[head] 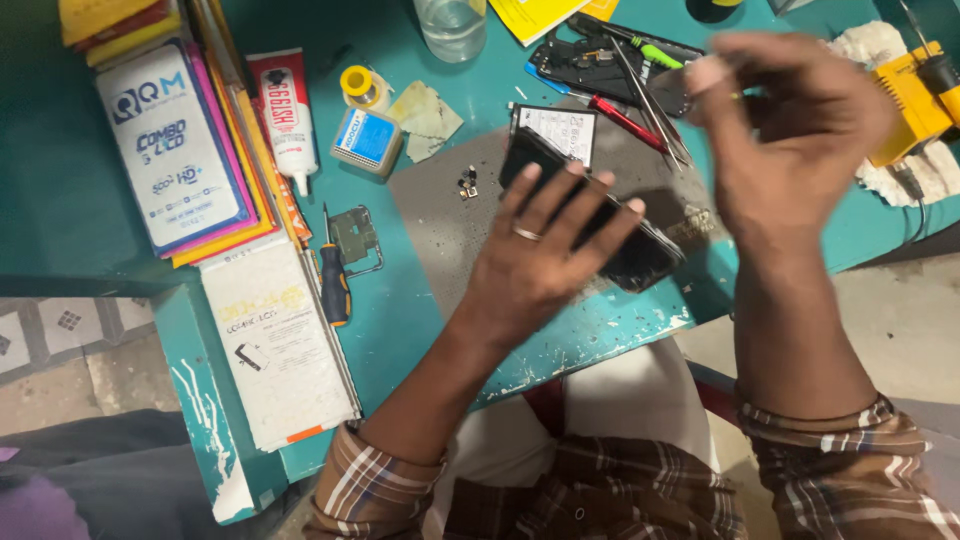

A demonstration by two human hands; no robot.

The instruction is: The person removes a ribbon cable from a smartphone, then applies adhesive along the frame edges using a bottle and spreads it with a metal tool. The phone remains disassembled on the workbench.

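Phone [640, 255], dark and opened, lies pinned on the grey mat [440, 240] of the teal table [400, 330] under the left hand [545, 255], fingers spread to steady it, while the right hand [790, 130] hovers blurred above, grip unclear, near tweezers [650, 100] beyond.

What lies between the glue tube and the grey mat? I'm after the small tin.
In the head view, a blue-labelled tin, a yellow tape roll and a crumpled cloth lie between the glue tube and the mat.
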